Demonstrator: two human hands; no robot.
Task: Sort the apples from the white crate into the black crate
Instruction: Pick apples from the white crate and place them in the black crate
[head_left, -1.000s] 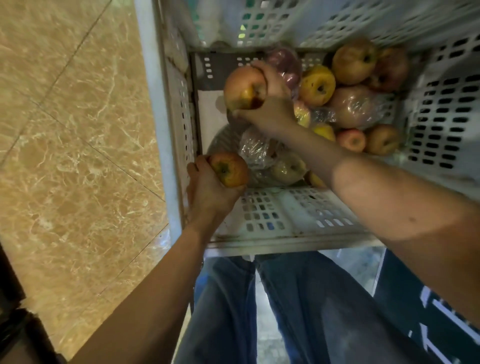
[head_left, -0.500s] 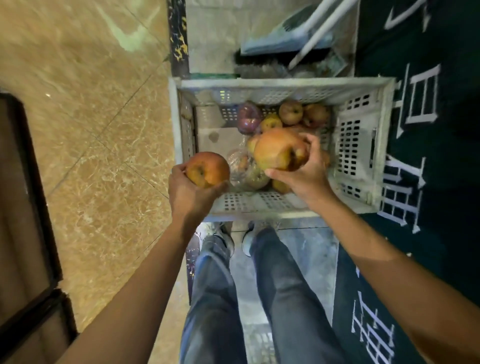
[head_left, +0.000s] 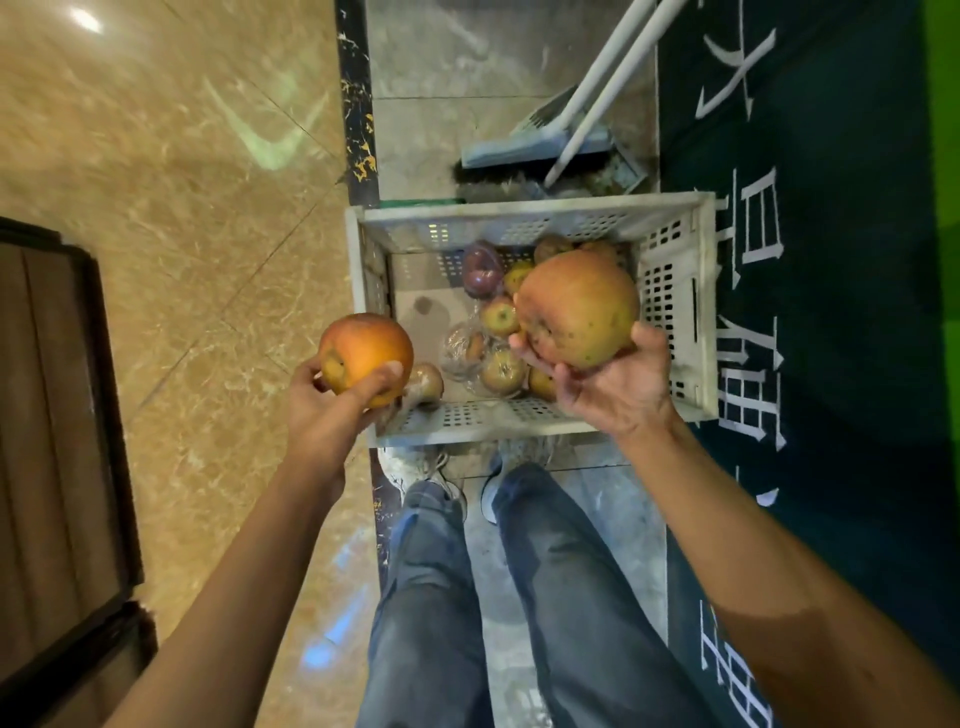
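Evidently firm, smooth and bruisable, the fruit wants whole-palm holds: left hand (head_left: 322, 415) curls round the red apple (head_left: 363, 353) at centre-left, right hand (head_left: 615, 387) cups the bigger apple (head_left: 579, 306) over the white crate (head_left: 678, 291).

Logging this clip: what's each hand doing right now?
Left hand: holding an orange-red apple.
Right hand: holding a larger apple.

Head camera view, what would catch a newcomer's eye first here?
Two apples held up in front stand out: the left hand grips a round orange-red apple at centre left, and the right hand holds a larger blotchy red-yellow apple at centre right. Below them sits the white perforated plastic crate, with more apples heaped inside, some in clear wrap.
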